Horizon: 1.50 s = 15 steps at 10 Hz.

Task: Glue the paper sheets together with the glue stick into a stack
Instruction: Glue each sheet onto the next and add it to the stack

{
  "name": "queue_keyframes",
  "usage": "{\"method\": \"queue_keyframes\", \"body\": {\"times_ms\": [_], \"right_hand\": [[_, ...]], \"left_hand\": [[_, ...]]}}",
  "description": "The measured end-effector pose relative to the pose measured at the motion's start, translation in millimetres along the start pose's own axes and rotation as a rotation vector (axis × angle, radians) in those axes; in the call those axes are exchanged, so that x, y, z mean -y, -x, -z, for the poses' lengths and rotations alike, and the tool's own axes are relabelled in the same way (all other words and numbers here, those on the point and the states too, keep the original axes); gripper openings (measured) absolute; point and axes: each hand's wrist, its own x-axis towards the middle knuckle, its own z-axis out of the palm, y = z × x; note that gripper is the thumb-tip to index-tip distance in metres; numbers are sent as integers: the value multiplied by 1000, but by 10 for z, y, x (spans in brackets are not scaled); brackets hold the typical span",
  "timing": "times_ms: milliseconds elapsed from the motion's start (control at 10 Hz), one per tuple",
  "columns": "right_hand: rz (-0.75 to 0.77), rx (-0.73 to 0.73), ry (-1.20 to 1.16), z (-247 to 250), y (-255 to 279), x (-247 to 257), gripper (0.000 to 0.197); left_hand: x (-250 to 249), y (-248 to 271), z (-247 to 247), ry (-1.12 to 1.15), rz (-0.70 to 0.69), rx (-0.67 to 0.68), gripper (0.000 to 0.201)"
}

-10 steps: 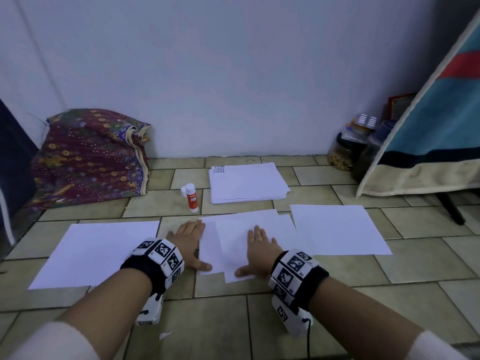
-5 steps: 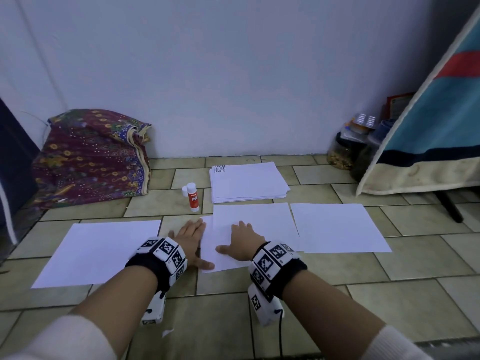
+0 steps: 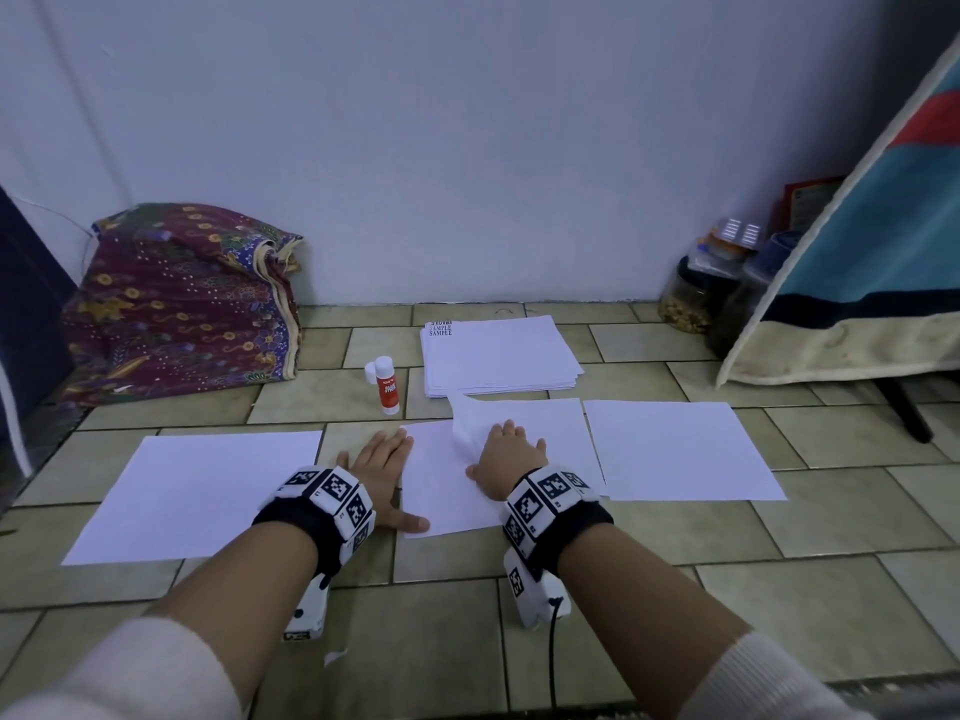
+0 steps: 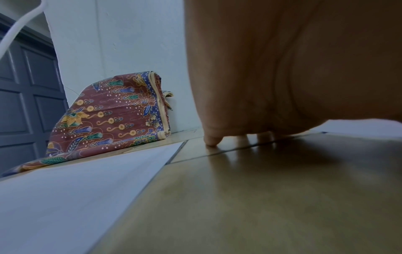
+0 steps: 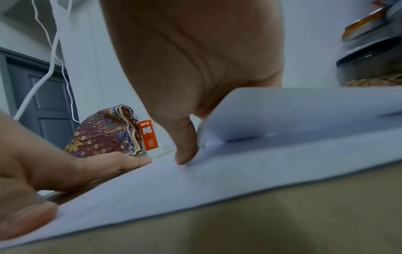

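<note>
1. Nearest me, a small white paper scrap (image 3: 335,656) lies on the tiled floor (image 3: 623,615) between my two forearms, each wrist strapped with a marker-patterned camera band.

2. My left hand (image 3: 382,467) lies flat with straight fingers on the floor, just left of the middle sheets; its thumb tip touches the near left corner of the lower sheet (image 3: 441,491).

3. My right hand (image 3: 506,454) rests on those middle sheets, fingers loosely bent over the upper sheet (image 3: 540,423), whose far left corner lifts off the lower one. From the wrist view a fingertip (image 5: 187,154) presses down at the raised edge; I cannot tell whether the paper is pinched.

4. A single sheet (image 3: 197,496) lies flat well to the left, and another single sheet (image 3: 680,449) lies just right of the middle pair.

5. Farther off, the glue stick (image 3: 387,384) stands upright with its cap (image 3: 370,374) beside it, left of the paper stack (image 3: 498,356), which carries "SAMPLE" print at one corner.

6. At the far wall, a patterned cloth bundle (image 3: 182,304) sits left; jars (image 3: 696,288) stand right, beside a hanging blue cloth (image 3: 872,252).
</note>
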Motion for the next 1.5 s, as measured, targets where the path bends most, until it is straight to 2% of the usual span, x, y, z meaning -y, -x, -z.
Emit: {"method": "queue_keyframes", "body": {"times_ms": [100,400,1500], "right_hand": [[4,16,-49,-3,29,57,60],[-15,82,-61,-77,100,257,62],[44,146,-75,-81,171,163,65]], "left_hand": [[0,-6,0,-1,3,-3,115],[-1,-15,-12,-10,10,-5,115],[-25,10,11,-2,17,15,114]]}}
